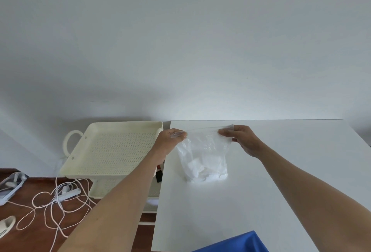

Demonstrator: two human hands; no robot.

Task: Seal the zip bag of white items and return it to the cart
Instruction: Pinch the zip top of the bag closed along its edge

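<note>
The zip bag (202, 157) stands upright on the desk (281, 181), near its far left corner, base resting on the surface and mouth lifted. I judge it is held this way so the white items (204, 168) settle at the bottom, clear of the seal strip. My left hand (170, 141) pinches the left end of the mouth; my right hand (239, 138) pinches the right end, fingers curled on the plastic. The top edge is drawn taut between them, which I take as preparation for pressing the zip closed. Whether any of the seal is already engaged I cannot tell; the clear film blurs against the white desk. The contents cannot be identified beyond their colour.

The cart (112, 149) stands just beside the desk's left edge, its perforated top tray within easy reach. Its lower tray is largely hidden by my left forearm. A white cable (50, 201) lies tangled on the floor beyond. A blue cloth (239, 242) is cut off at the near edge.
</note>
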